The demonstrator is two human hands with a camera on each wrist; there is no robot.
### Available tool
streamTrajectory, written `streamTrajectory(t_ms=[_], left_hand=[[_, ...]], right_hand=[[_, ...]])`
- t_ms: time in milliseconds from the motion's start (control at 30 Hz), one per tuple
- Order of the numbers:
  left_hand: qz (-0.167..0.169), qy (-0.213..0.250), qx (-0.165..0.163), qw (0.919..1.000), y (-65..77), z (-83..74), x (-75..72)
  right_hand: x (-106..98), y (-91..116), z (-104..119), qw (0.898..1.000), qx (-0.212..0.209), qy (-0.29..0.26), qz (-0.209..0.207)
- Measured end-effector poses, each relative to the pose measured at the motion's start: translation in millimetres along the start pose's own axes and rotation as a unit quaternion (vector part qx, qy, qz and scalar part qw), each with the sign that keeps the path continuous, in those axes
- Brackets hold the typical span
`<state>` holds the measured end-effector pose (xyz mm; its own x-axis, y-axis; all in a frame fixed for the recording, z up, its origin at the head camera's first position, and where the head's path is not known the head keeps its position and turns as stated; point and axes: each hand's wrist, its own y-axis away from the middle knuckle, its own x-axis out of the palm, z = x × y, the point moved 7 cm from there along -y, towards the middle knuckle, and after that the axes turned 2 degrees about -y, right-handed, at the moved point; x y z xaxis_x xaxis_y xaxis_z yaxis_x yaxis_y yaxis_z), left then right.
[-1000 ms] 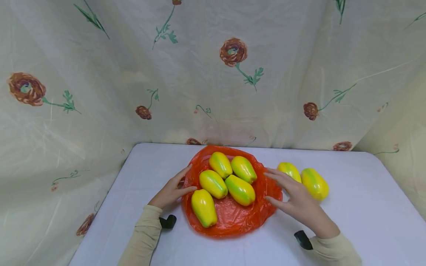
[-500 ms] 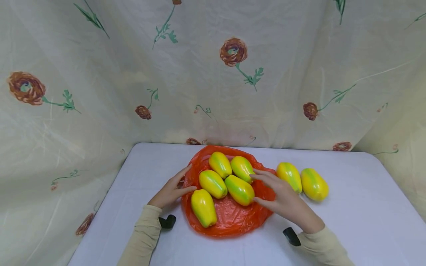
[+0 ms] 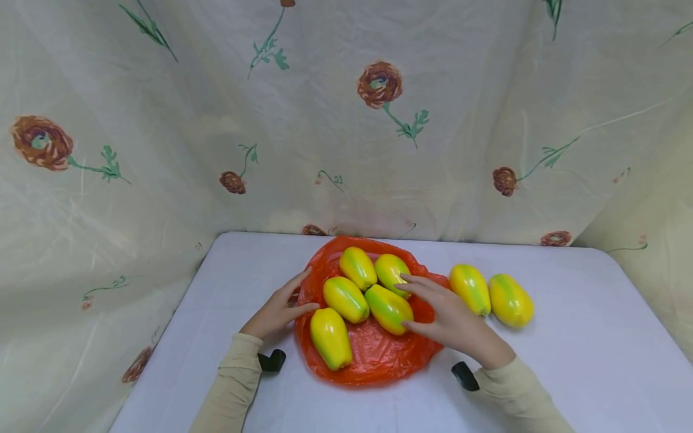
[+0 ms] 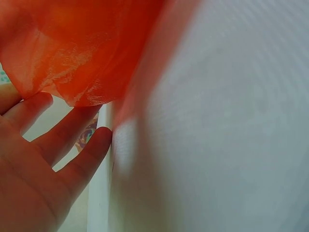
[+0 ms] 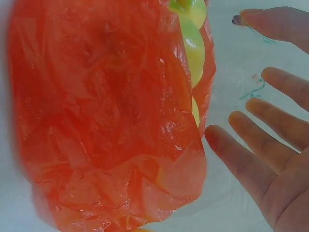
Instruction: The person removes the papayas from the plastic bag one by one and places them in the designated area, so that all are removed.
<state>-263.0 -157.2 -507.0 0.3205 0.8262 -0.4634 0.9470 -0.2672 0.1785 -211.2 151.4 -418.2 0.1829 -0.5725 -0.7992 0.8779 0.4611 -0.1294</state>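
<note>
A red plastic bag [image 3: 373,364] lies spread on the table with several glossy yellow-green papayas [image 3: 346,299] in it. My left hand [image 3: 277,311] rests at the bag's left edge, its fingers extended. In the left wrist view, fingertips of the left hand [image 4: 43,164] touch the rim of the red bag [image 4: 82,48]. Over the bag's right side reaches my right hand [image 3: 452,319], holding nothing, fingers spread near the right-hand papayas. The right wrist view has the right hand [image 5: 270,159] beside the crinkled side of the bag [image 5: 106,106].
Two more papayas, one nearer the bag [image 3: 470,288] and one farther right [image 3: 511,300], lie on the white-covered table [image 3: 590,337]. Behind the table hangs a flowered cloth [image 3: 444,120], and cloth also closes off both sides.
My right hand has moved left, from the bag's right edge to over its right side, uncovering the two papayas outside. The left hand and the bagged papayas have stayed put.
</note>
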Motion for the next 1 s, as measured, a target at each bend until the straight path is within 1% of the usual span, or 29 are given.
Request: streamTrajectory(t_ms=[200, 433, 600, 867, 1000], left_hand=[[0.001, -0.009, 0.002, 1.0, 0.9, -1.7, -0.4], [0.004, -0.009, 0.008, 0.9999, 0.9, -3.1, -0.9], [0.003, -0.005, 0.009, 0.9999, 1.0, -3.9, -1.5], [0.002, -0.002, 0.008, 1.0, 0.6, -2.5, -1.2], [0.002, 0.0, 0.009, 1.0, 0.1, -1.2, -0.5]], right_hand=[[4, -8, -1, 1.0, -0.011, 0.005, 0.018], [13, -14, -4, 0.998, 0.02, -0.003, 0.056], [17, -20, -2, 0.997, 0.022, 0.003, 0.075], [21, -28, -2, 0.996, 0.012, 0.002, 0.086], [24, -30, -3, 0.996, 0.017, 0.005, 0.089]])
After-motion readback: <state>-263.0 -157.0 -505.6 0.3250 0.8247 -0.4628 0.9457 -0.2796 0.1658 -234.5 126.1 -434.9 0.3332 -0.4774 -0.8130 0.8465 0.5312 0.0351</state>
